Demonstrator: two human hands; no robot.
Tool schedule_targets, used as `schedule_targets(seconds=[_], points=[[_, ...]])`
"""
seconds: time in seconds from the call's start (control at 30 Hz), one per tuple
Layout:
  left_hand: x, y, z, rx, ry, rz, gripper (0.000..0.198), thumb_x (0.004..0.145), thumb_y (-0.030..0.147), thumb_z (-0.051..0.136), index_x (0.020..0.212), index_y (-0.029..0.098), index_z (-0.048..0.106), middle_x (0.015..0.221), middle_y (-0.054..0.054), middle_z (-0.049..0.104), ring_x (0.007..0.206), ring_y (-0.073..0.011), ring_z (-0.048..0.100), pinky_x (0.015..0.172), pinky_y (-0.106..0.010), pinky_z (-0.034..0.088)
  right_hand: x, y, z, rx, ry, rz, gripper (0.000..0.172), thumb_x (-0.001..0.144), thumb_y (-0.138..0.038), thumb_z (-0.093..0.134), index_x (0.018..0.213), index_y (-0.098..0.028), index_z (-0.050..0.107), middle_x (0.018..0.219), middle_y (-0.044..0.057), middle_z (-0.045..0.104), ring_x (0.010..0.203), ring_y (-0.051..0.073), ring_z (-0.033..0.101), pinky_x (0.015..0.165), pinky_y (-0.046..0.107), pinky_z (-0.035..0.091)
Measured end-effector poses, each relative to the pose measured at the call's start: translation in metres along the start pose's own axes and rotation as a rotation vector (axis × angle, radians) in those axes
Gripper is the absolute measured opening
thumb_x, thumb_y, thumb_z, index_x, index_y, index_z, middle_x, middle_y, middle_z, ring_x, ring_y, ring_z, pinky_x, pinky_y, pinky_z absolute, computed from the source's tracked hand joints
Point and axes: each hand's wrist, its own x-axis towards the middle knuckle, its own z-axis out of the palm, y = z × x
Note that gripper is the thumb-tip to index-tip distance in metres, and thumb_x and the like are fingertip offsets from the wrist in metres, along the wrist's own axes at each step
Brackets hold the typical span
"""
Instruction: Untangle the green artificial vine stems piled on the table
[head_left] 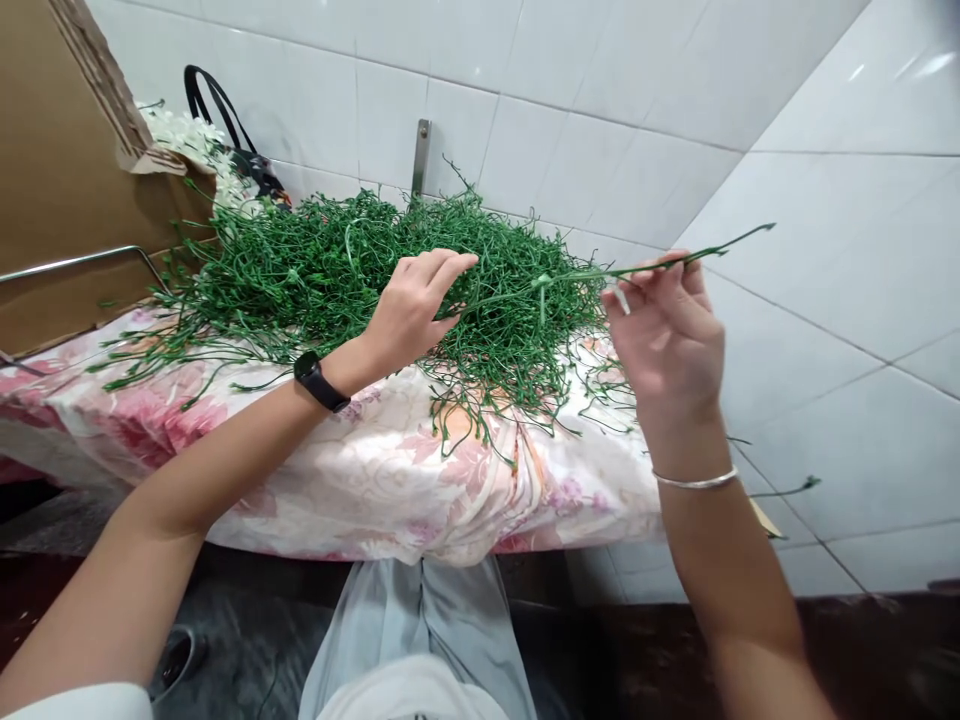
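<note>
While the right hand [667, 340] pinches a green stem [626, 270], the left hand [416, 305] hovers over a green pile [315, 260].

Thumb and fingers press on the stem, held up at the pile's right end – its tip points toward the corner of the tiled wall [600, 60] – while the left thumb and forefinger stand apart. The pile sprawls along a floral cloth [360, 490], pink and white, gathered in folds at the front edge; loose strands stray over it. At the left stands a cardboard box [52, 150], with white flowers [187, 135] and a dark bag [255, 170] beside it; a metal strip [421, 155] rises behind the pile, against the white tiles.
</note>
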Motion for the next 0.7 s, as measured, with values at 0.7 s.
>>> schedule_targets(seconds=[0.7], points=[[0.003, -0.014, 0.002, -0.123, 0.262, 0.008, 0.085, 0.07, 0.06, 0.056, 0.139, 0.022, 0.022, 0.141, -0.013, 0.032, 0.13, -0.0285, 0.027, 0.109, -0.047, 0.023, 0.161, -0.114, 0.073, -0.321, -0.025, 0.179, 0.03, 0.082, -0.012, 0.04, 0.06, -0.011, 0.06, 0.066, -0.008, 0.068, 0.107, 0.013, 0.056, 0.071, 0.023, 0.044]])
